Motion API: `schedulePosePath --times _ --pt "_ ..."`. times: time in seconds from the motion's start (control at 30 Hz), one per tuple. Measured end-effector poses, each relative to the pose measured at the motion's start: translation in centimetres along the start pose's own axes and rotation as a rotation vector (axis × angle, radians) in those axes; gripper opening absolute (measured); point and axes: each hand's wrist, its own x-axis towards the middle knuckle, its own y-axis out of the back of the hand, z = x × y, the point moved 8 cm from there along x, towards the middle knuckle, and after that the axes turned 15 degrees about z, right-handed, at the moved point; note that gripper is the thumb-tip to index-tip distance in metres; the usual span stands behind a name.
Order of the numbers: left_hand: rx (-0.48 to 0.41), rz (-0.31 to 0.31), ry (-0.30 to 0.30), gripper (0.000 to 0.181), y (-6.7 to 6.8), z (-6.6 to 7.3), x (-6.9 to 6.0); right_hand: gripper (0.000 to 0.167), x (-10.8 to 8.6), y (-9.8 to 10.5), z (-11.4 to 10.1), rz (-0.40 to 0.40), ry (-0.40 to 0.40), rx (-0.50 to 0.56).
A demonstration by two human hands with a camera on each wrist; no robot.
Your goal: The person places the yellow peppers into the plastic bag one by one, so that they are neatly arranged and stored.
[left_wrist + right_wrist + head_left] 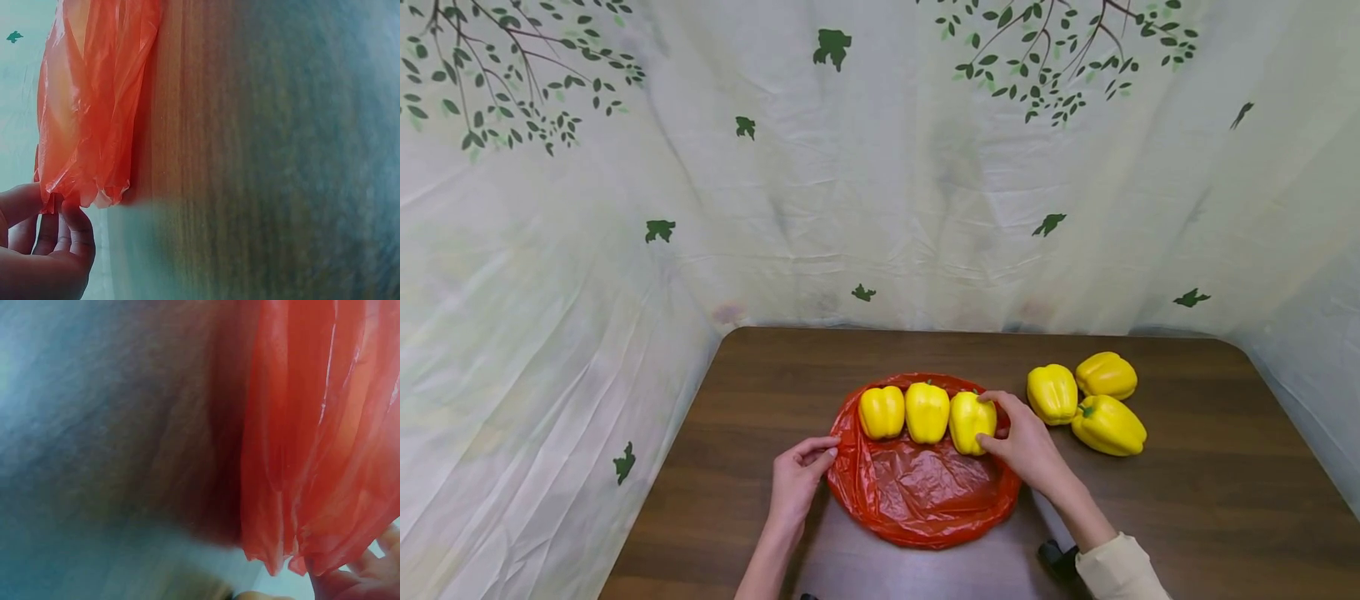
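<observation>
A red plastic bag (925, 533) lies spread on the table with its rim rolled into a rough oval. Inside, along its far side, stand three yellow bell peppers in a row: a left one (882, 412), a middle one (927, 413) and a right one (972, 423). My right hand (1026, 446) grips the right pepper between thumb and fingers. At the bag's left edge, my left hand (796, 483) pinches the rim; the left wrist view shows the red film (94, 112) between thumb and fingers. In the right wrist view the bag (325, 437) partly hides my right hand (369, 575).
To the right of the bag, three more yellow bell peppers sit close together: one (1052, 394), a farther one (1107, 375) and a nearer one (1109, 426). The brown wooden table (737, 400) ends at a pale leaf-patterned curtain (887, 192) behind.
</observation>
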Motion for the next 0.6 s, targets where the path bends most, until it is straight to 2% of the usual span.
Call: schedulePosePath --times 0.37,0.6 --pt "0.002 -0.009 0.028 0.018 0.0 -0.4 0.3 0.057 -0.7 0.0 0.3 0.053 -0.02 0.014" --pt "0.011 -0.017 0.011 0.018 -0.1 0.4 -0.2 0.056 -0.8 1.1 -0.4 0.06 0.046 0.039"
